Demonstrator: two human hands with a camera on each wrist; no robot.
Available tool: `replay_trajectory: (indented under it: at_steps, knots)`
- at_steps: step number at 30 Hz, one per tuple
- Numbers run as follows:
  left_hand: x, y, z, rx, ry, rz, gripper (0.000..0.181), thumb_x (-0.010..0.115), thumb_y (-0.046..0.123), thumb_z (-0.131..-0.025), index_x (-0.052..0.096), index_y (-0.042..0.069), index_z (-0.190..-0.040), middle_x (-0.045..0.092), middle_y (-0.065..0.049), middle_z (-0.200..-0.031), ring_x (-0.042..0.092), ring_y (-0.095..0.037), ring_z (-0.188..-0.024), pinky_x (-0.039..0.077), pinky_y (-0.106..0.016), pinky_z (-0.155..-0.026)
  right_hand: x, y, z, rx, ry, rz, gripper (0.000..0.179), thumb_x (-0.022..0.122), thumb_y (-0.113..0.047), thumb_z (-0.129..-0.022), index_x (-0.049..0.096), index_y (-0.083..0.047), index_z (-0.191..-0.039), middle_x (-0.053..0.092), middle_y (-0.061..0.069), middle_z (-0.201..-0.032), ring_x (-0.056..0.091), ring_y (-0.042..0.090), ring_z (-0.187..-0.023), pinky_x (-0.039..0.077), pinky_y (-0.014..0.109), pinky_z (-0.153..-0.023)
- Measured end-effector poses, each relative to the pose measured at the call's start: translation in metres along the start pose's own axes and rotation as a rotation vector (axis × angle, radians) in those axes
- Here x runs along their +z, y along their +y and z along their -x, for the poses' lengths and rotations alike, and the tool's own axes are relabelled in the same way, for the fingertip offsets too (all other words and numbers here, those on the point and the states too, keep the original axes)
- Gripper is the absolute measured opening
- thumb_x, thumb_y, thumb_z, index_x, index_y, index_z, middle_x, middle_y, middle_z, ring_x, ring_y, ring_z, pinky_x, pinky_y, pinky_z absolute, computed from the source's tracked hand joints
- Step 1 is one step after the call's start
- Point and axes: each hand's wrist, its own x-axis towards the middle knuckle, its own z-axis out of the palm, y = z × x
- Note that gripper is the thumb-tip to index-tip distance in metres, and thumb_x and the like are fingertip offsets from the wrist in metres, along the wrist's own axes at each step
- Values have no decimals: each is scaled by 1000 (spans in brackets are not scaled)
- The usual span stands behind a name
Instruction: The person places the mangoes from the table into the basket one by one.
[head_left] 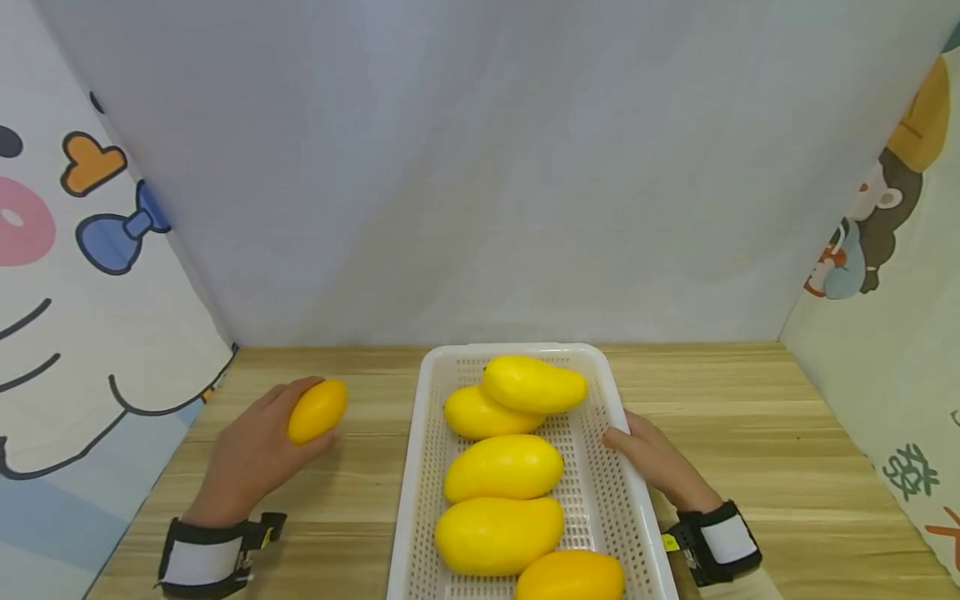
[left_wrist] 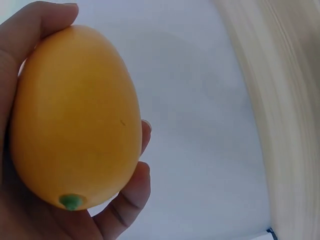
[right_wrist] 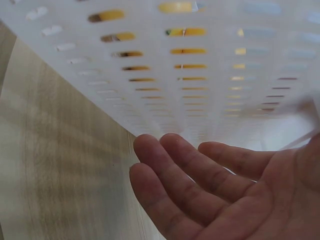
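My left hand (head_left: 258,454) holds a yellow-orange mango (head_left: 318,412) above the wooden table, left of the basket. In the left wrist view, fingers and thumb wrap the smooth mango (left_wrist: 77,117), with its small green stem end showing. A white perforated plastic basket (head_left: 630,492) stands at the middle, with several yellow mangoes (head_left: 502,468) inside. My right hand (head_left: 663,458) grips the right side of this basket, thumb over the rim. From the right wrist view, the fingers of that hand (right_wrist: 215,190) lie outside, close under the slotted basket wall (right_wrist: 165,90).
The wooden table (head_left: 720,400) reaches back to a pale grey cloth wall (head_left: 480,183). Printed cloth panels flank it, one at the left (head_left: 97,350) and one at the right (head_left: 885,350). One mango (head_left: 534,384) lies on top of another at the basket's far end.
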Motion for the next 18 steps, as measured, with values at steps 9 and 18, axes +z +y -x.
replay_trajectory:
  at_steps: [9,18]
  knots:
    - [0,22,-10,89,84,24,67,82,44,-79,61,11,-133,69,-9,-112,61,-21,-79,48,-38,-60,0,0,1,1,-1,-7,57,43,-14,-103,27,1,-155,57,36,-123,72,38,-87,60,49,-62]
    - [-4,37,-14,102,69,27,68,82,45,-78,61,11,-133,70,-10,-110,60,-20,-76,47,-35,-57,1,-2,1,-7,-4,-10,58,43,-13,-102,27,1,-156,56,38,-124,71,40,-88,60,50,-62]
